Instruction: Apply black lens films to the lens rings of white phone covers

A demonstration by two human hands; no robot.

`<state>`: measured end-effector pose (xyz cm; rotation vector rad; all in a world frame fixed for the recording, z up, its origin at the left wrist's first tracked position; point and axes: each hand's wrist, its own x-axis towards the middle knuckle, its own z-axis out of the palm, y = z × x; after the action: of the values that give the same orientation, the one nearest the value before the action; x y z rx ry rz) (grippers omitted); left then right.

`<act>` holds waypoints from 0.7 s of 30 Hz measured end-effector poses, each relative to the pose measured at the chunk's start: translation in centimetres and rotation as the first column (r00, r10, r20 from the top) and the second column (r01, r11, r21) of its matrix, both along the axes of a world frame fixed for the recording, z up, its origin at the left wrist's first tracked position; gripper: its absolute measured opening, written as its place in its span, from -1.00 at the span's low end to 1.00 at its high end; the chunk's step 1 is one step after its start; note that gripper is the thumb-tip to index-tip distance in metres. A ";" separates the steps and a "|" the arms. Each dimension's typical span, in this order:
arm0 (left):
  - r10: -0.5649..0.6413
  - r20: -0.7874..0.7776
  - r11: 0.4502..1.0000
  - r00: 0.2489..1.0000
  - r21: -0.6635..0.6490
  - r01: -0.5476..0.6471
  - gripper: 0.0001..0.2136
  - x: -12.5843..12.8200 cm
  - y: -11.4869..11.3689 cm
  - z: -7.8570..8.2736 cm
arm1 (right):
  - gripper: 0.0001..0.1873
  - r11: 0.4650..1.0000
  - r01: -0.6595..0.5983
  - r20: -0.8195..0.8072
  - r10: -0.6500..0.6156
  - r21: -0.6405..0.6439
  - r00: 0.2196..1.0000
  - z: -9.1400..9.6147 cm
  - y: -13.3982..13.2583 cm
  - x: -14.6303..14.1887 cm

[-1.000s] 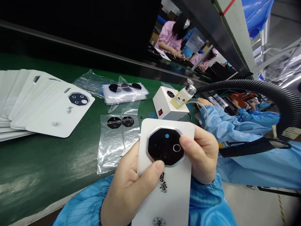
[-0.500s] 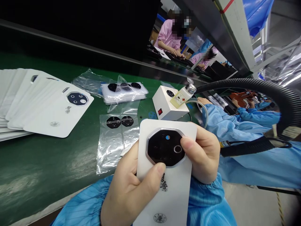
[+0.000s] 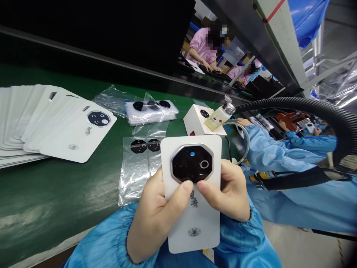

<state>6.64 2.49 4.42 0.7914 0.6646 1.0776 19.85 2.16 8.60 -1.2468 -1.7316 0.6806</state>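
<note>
left hand (image 3: 156, 219), right hand (image 3: 228, 193) on white card (image 3: 206, 223); green bench mat (image 3: 69, 186); co-worker (image 3: 279, 149)

**Glossy black lens cover (image 3: 186, 167) on a matt white card (image 3: 206, 238)**
The lens cover has a mirror-smooth face, glass or plastic, inside a polished silver metal-look rim (image 3: 171, 167); the card is smooth, and whether it is paper or plastic cannot be told. The clear plastic bag (image 3: 134, 175) is thin, crinkled and shiny, while the green surface (image 3: 64, 186) looks like smooth rubber matting with a soft sheen. The blue sleeve (image 3: 106, 238) is fine striped cloth, the black hose (image 3: 329, 106) is ribbed plastic, and the white box (image 3: 192, 121) has a smooth finish.
</note>
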 end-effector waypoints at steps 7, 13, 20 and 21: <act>0.000 -0.140 0.995 0.990 0.099 0.014 -0.93 -0.3 0.5 -0.2 | -0.83 0.999 -0.029 0.001 0.029 0.035 1.000 -0.1 0.2 0.1; 0.002 -0.070 0.996 0.998 0.092 0.005 -0.94 -0.1 0.3 -0.2 | -0.84 1.000 -0.027 0.016 0.027 0.009 1.000 -0.3 0.0 0.4; -0.061 -0.015 0.985 0.998 0.161 0.062 -0.93 -0.3 0.5 -1.0 | -0.83 0.998 -0.057 -0.025 0.056 -0.027 0.998 -0.6 -0.5 0.3; -0.085 0.017 0.987 0.996 0.135 0.082 -0.92 -0.4 0.4 -1.1 | -0.83 0.998 -0.061 -0.034 0.060 -0.028 0.998 -0.6 -0.7 0.3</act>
<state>6.28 2.92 3.31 0.9145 0.5390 1.0612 20.11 1.51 7.97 -1.2011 -1.7437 0.7601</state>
